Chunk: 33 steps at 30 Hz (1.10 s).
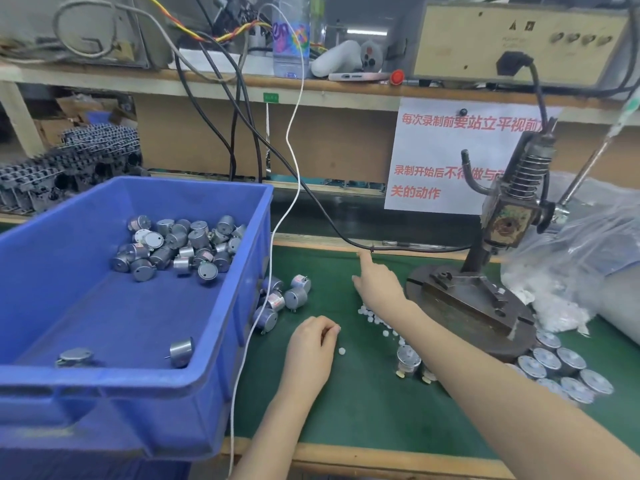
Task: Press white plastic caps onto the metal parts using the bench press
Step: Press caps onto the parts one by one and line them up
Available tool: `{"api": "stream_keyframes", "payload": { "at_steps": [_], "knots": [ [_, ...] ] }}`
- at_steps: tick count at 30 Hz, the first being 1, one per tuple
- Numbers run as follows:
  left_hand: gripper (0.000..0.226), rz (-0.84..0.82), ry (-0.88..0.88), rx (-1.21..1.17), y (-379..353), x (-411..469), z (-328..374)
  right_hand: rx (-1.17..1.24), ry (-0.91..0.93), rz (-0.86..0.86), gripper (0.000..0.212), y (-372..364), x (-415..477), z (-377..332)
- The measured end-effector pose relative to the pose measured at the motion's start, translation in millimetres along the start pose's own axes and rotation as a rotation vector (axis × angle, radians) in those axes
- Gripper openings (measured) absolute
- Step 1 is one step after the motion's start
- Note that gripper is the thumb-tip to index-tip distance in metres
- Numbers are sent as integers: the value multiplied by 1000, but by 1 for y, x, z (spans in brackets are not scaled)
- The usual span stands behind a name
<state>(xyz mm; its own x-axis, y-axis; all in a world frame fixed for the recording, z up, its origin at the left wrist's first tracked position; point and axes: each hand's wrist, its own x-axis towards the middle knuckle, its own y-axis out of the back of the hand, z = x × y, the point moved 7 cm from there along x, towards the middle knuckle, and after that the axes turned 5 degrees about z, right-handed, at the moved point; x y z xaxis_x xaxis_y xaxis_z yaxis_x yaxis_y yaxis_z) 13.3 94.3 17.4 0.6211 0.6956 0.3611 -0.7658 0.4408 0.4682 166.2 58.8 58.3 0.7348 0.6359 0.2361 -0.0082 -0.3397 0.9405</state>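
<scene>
The bench press (504,226) stands at the right on a round iron base (464,306), and nothing sits under its ram. Small white plastic caps (373,317) lie scattered on the green mat (363,403). My left hand (310,348) rests on the mat with its fingers curled, pinching what looks like a white cap at the fingertips; another cap (341,350) lies beside it. My right hand (377,285) reaches forward over the caps, index finger straight, holding nothing. One metal part (408,362) sits under my right forearm.
A blue bin (145,386) holding several metal parts (180,247) fills the left. More metal parts (284,299) lie beside it, and others (561,368) are lined up by the press base. A plastic bag of caps (571,271) sits right. Cables (294,188) hang down.
</scene>
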Motion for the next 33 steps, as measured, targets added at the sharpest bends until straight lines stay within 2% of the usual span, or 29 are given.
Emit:
{"api": "stream_keyframes", "payload": {
  "at_steps": [4,6,15,21,33],
  "knots": [
    [13,-1,31,-27,1,-1,-1,406,-54,-20,42,13,-43,-5],
    [13,-7,39,-29,1,-1,-2,502,-66,-22,36,15,-65,-6],
    [15,28,65,-25,6,-2,-5,561,112,131,31,3,-119,-11],
    [13,34,68,-12,6,-2,-6,624,107,99,31,-6,-119,-7],
    [13,10,80,-8,4,-3,-7,538,178,81,38,-9,-117,-11]
  ]
}}
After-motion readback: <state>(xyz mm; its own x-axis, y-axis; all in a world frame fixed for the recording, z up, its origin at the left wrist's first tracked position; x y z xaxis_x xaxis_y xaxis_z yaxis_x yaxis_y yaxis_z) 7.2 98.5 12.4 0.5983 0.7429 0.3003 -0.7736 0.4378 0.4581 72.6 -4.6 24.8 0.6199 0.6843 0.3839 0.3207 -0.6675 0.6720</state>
